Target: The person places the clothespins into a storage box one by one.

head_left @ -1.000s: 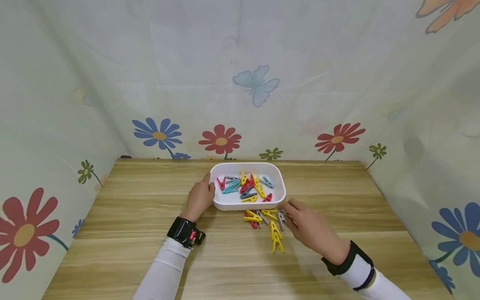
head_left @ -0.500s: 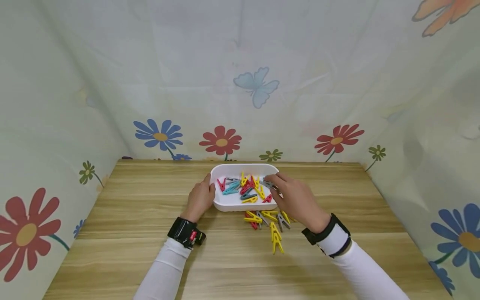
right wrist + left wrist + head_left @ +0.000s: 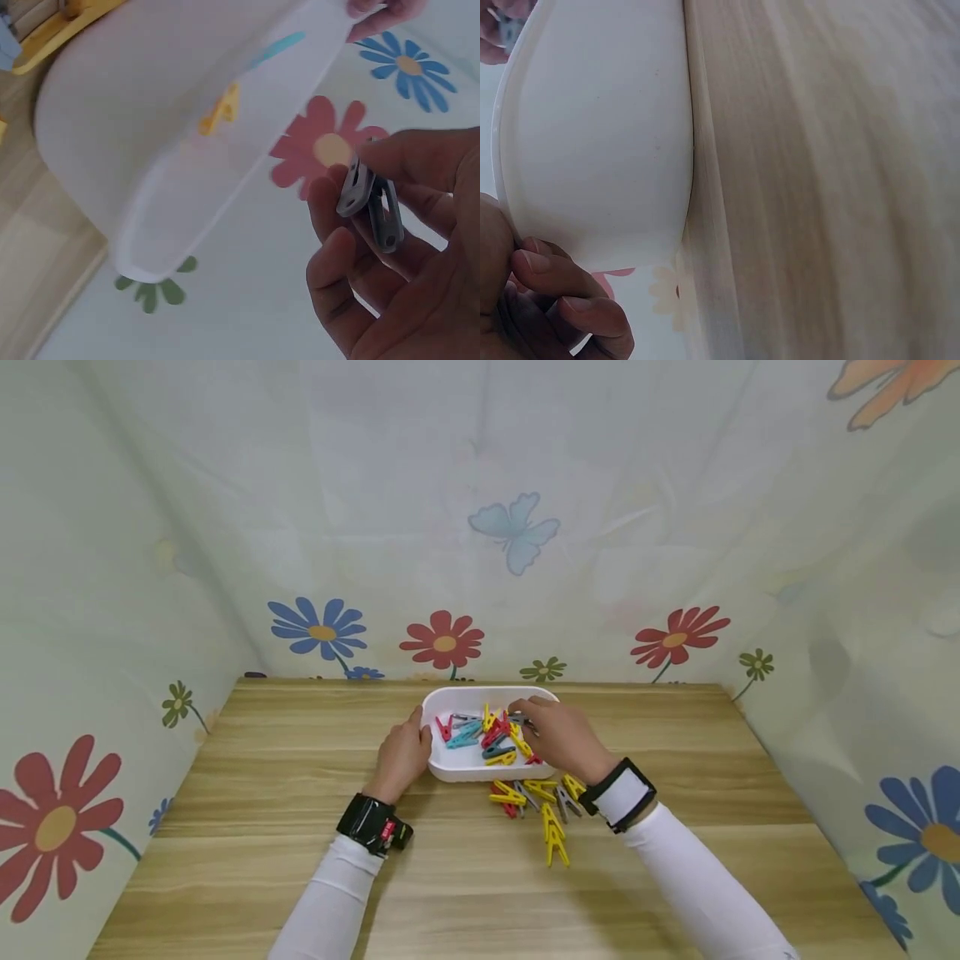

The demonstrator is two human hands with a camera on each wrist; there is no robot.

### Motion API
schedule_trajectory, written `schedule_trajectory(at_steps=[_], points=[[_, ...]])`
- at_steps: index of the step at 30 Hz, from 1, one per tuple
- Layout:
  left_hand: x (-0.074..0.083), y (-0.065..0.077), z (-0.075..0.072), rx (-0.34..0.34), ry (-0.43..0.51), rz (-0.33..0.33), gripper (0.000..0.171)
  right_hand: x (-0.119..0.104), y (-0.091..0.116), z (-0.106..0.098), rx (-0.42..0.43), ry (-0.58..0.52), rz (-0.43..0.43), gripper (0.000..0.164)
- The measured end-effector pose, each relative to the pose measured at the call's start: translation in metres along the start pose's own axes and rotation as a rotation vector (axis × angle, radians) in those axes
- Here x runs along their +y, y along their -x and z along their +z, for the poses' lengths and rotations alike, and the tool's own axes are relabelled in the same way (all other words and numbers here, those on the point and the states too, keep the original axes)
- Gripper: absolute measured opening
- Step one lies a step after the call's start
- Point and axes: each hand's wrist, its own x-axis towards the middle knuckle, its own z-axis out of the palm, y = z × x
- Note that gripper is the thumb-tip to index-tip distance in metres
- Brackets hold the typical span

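Observation:
In the head view a white plastic tray [image 3: 491, 774] stands on the table, with red, yellow, blue and grey clothespins inside, such as a light-blue clothespin [image 3: 461, 741]. My left hand [image 3: 401, 753] grips the tray's left end; in the left wrist view its bent fingers [image 3: 592, 316] lie against the rim from outside. Over the right half of the tray is my right hand [image 3: 564, 735]. The right wrist view shows it pinching a grey clothespin [image 3: 385, 229] between thumb and fingers, above the rim. Part of the tray's contents is hidden behind this hand.
Loose clothespins lie on the wooden table [image 3: 450, 877] at the tray's front right, including a yellow clothespin [image 3: 556, 846], a grey clothespin [image 3: 567, 802] and a red one partly covered. A flower-printed curtain [image 3: 375, 527] rises behind the table's far edge.
My right hand has moved from the loose clothespins up and left, over the tray, with a grey clothespin in its fingers. My left hand has stayed on the tray's left end.

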Motion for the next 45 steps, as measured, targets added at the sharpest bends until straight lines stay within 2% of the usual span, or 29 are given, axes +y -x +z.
schedule_trajectory(at_steps=[5,17,23,28,34,38,45], points=[[0.0,0.0,-0.002,-0.007,0.0,0.008,0.053,0.01,-0.009,0.017,-0.083,0.011,0.03,0.032],[-0.001,0.0,-0.001,-0.015,0.001,-0.01,0.053,0.023,-0.013,0.053,-0.096,-0.015,0.058,0.028],[0.0,0.0,-0.001,-0.01,0.008,-0.005,0.053,0.025,-0.013,0.062,-0.091,-0.029,0.034,0.031],[-0.001,-0.001,-0.001,-0.021,0.018,-0.009,0.053,0.026,-0.011,0.065,-0.111,-0.048,0.036,0.038],[-0.002,0.0,0.001,-0.02,0.016,-0.015,0.053,0.025,-0.007,0.062,-0.075,-0.074,0.042,0.071],[-0.002,0.0,0.001,-0.026,0.022,-0.024,0.053,0.023,0.0,0.051,-0.041,-0.081,0.048,0.085],[-0.001,0.001,0.0,-0.019,0.011,-0.018,0.053,0.019,0.016,0.028,-0.016,-0.054,0.044,0.093]])
